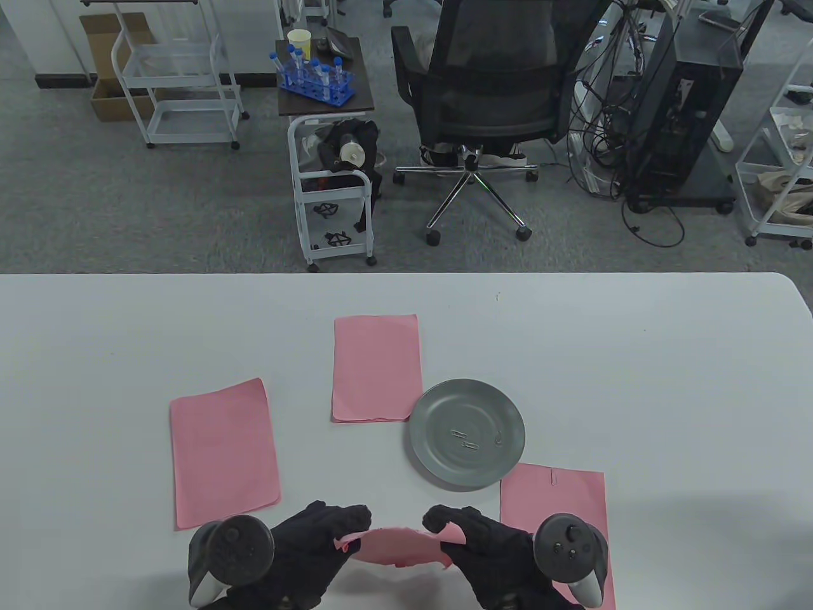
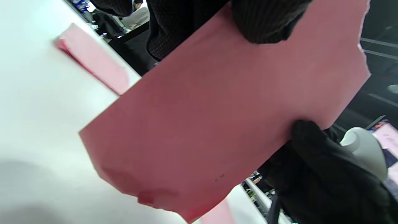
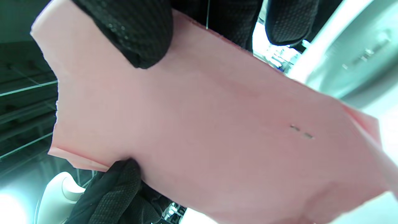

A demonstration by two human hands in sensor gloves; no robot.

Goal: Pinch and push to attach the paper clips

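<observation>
One pink sheet (image 1: 575, 502) at the right already bears a clip, three paper clips (image 1: 467, 440) remain in the grey plate (image 1: 444, 473), and another pink paper stack (image 1: 397, 546) is pinched above the table's near edge between the left hand (image 1: 311, 546) and right hand (image 1: 483, 549), unclipped yet.

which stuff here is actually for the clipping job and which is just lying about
For the job: held pink sheet in left hand and right hand; paper clips in grey plate; clipped sheet; two flat pink sheets.

Lying about: office chair; tube rack.
</observation>
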